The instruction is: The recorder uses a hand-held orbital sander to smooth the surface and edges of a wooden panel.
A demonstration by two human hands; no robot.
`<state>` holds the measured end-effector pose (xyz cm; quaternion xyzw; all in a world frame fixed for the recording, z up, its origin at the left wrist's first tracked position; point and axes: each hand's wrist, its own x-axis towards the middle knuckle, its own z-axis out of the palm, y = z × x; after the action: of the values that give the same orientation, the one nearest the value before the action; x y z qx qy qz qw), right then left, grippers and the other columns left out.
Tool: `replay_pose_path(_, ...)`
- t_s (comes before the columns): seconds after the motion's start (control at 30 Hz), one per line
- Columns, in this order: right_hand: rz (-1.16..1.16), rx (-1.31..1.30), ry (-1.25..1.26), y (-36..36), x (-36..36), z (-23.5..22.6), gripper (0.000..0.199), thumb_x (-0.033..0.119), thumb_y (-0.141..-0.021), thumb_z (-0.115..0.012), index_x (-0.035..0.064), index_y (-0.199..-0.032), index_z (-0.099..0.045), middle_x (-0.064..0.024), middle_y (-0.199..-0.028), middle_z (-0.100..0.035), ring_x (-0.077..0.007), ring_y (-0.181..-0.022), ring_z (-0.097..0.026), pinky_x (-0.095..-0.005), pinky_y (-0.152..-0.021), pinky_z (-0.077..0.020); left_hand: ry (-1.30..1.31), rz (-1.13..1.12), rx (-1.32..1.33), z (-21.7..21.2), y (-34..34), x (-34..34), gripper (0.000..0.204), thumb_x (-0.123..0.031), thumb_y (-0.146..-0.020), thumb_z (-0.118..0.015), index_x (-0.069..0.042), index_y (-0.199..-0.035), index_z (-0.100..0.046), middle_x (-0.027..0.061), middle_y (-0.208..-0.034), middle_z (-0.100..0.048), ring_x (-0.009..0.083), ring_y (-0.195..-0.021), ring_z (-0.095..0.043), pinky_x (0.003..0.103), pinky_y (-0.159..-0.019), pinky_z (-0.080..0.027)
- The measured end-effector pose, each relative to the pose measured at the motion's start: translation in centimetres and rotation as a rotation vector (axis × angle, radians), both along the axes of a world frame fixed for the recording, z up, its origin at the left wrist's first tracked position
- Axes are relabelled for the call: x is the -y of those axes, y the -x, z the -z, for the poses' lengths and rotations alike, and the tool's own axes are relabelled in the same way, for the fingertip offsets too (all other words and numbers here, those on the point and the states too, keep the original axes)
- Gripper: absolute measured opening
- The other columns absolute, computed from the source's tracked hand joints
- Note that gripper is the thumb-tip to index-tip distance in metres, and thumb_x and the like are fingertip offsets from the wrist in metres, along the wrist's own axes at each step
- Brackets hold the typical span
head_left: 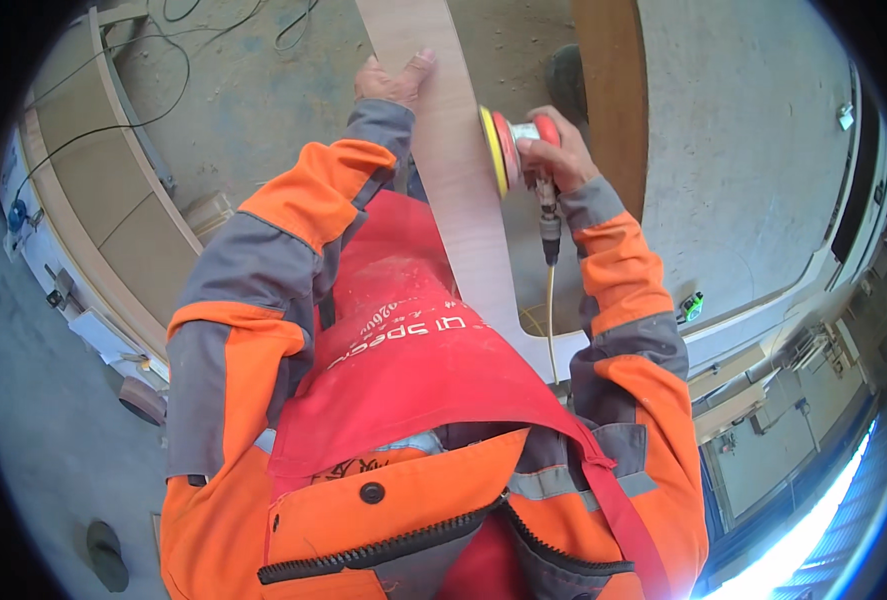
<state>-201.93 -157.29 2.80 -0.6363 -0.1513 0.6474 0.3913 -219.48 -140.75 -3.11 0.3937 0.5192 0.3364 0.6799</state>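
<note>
A long pale wooden board [453,170] stretches from the top of the head view down in front of my red apron [403,310], widening and curving to the right at its near end. My left hand [395,82] is closed on the board's left edge, thumb on the face; its other fingers are partly hidden. In my right hand [563,155] is a red air-powered disc sander [508,150] with a yellow pad [492,152]. The sander is tipped sideways, its pad at the board's right edge. A thin yellowish hose [551,320] hangs from its metal fitting.
To the right lies a large pale grey panel [743,150] with a brown wooden strip [615,100] along its left side. Wooden panels [113,180] stand on the left, with a black cable [93,130] across them. Wood pieces [733,410] are stacked at lower right.
</note>
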Motion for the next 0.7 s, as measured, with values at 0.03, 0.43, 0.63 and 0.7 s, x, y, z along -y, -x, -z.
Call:
replay_pose_path(0.03, -0.009, 0.034, -0.019, 0.0, -0.2, 0.2, 0.042, 0.023, -0.074, -0.069, 0.006, -0.104, -0.044, -0.0039, -0.066, -0.052, -0.0128, -0.049, -0.053, -0.0267, -0.043, -0.0426, -0.009, 0.007, -0.016, -0.2, 0.0, 0.1, 0.033, -0.015, -0.078, -0.076, 0.003, -0.101, -0.06, 0.0089, -0.096, -0.067, 0.014, -0.08, -0.061, 0.029, -0.073, -0.051)
replay_pose_path(0.43, 0.019, -0.025, 0.036, 0.7, 0.5, -1.4, 0.044, 0.026, -0.07, -0.073, 0.0043, -0.099, -0.048, -0.0035, -0.073, -0.051, -0.0097, -0.058, -0.05, -0.0268, -0.049, -0.0417, -0.043, -0.067, 0.126, 0.6, -0.1, -0.5, 0.032, -0.013, -0.078, -0.075, 0.003, -0.103, -0.061, 0.0067, -0.095, -0.067, 0.0136, -0.082, -0.061, 0.027, -0.077, -0.049)
replay_pose_path(0.63, 0.011, -0.065, 0.113, 0.9, 0.2, -1.4, 0.042, 0.028, -0.073, -0.069, 0.0062, -0.102, -0.047, -0.0025, -0.075, -0.051, -0.0104, -0.058, -0.052, -0.0252, -0.049, -0.0425, -0.003, -0.015, 0.045, 0.3, 0.7, -1.0, 0.032, -0.012, -0.078, -0.075, 0.002, -0.103, -0.061, 0.0062, -0.096, -0.066, 0.0136, -0.083, -0.061, 0.027, -0.078, -0.049)
replay_pose_path(0.7, -0.018, -0.004, 0.053, 2.0, 4.8, -0.6, 0.041, 0.024, -0.071, -0.072, 0.0054, -0.098, -0.048, -0.0037, -0.071, -0.052, -0.0104, -0.056, -0.051, -0.0275, -0.047, -0.0415, -0.039, -0.023, 0.019, 0.9, 0.9, -1.4, 0.032, -0.012, -0.078, -0.075, 0.002, -0.103, -0.061, 0.0065, -0.097, -0.066, 0.0137, -0.083, -0.061, 0.027, -0.078, -0.049)
